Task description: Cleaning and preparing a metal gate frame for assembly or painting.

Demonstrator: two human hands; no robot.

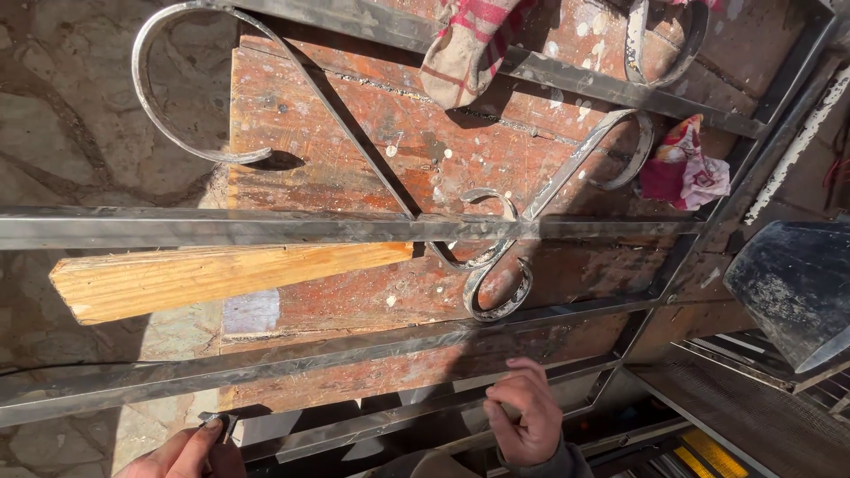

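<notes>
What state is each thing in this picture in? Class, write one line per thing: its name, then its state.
Grey metal bar frame with curled scrolls: lying flat across the bench.
Paint-spattered reddish wooden bench top: worn, under the frame.
Pale wooden plank: lying under a bar, end overhanging.
Red-striped cloth glove: empty, draped over a bar.
Red and white rag: crumpled.
Left hand: pinching a small metal piece.
Right hand: curled, against a lower bar.

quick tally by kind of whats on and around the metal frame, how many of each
metal frame: 1
curled iron scrolls: 4
pale wooden plank: 1
paint-spattered red board: 1
work glove: 1
red and white cloth: 1
hands, left pinching a small metal piece, right: 2
Total: 12
</notes>
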